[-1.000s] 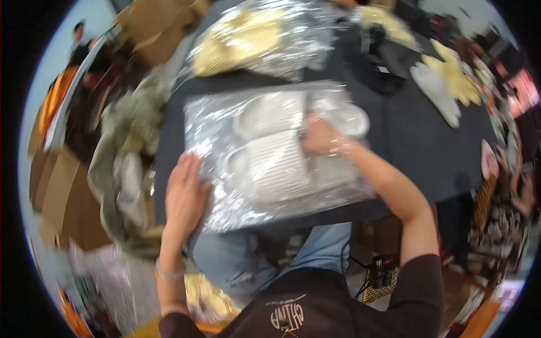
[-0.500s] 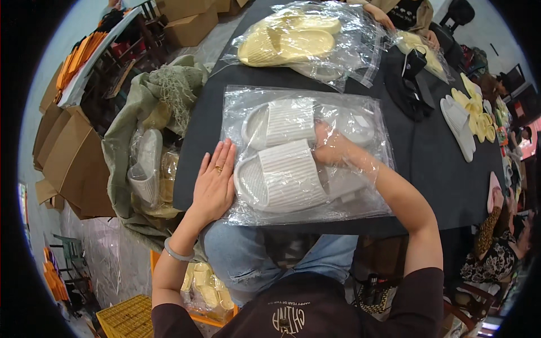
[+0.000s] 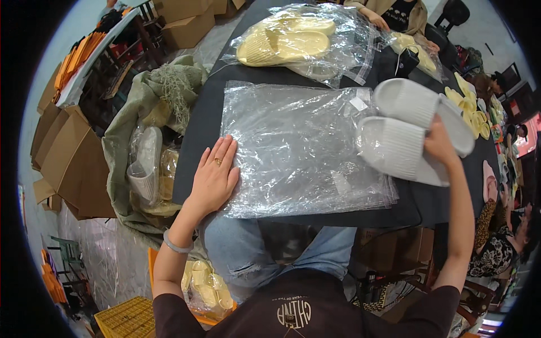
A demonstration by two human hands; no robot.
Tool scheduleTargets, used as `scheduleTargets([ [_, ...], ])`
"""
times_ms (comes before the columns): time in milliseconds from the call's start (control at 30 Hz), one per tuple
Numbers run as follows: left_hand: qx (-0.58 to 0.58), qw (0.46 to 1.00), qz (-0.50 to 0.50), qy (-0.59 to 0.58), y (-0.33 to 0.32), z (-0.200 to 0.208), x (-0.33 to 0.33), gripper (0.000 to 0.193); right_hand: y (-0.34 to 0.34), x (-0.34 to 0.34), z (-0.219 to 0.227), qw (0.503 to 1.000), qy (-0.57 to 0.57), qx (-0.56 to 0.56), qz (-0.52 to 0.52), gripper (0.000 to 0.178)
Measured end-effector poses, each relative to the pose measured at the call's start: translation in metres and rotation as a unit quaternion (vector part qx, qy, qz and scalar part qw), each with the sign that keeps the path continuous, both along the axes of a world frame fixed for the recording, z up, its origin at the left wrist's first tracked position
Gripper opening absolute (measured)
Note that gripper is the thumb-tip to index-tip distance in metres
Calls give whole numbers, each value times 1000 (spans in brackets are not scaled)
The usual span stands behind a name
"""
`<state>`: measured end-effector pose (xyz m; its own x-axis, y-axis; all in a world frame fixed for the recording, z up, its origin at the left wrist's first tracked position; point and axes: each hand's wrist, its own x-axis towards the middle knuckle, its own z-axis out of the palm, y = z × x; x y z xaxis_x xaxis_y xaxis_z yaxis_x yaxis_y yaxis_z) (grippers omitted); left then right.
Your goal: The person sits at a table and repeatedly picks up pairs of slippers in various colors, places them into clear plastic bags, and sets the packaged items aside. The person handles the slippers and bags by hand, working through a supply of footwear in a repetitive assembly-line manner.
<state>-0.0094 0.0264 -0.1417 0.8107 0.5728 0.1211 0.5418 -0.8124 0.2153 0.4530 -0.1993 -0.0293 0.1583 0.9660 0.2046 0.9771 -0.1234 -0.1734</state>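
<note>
A pair of light grey ribbed slide slippers (image 3: 394, 147) is at the right of the table, side by side, closed fronts pointing left. My right hand (image 3: 439, 141) is closed on them, its fingers partly hidden in the foot openings. The left slipper ends overlap the right end of a clear plastic bag (image 3: 293, 152), which lies flat and wrinkled in front of me; whether they are inside its mouth I cannot tell. My left hand (image 3: 216, 172) lies flat, fingers stretched, at the bag's left edge.
Bagged yellow slippers (image 3: 287, 42) lie at the table's far side, beside a person's hand (image 3: 376, 20). A black device with a cable (image 3: 407, 63) and loose yellow slippers (image 3: 470, 107) are on the right. To the left stand a green sack (image 3: 127, 118) of bagged slippers and cardboard boxes (image 3: 73, 152).
My right hand has moved right with the grey slippers, drawing them from the middle of the bag to its right end. The bag has flattened. My left hand stays at its left edge.
</note>
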Motion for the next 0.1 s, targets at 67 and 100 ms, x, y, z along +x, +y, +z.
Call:
scheduleTargets([
  [67,-57,998,-10,29,8,19,2,62,-14,-3,37,982,174,11,-70,35],
  [100,-100,993,-20,59,18,26,4,67,-11,-5,37,982,174,12,-65,35],
])
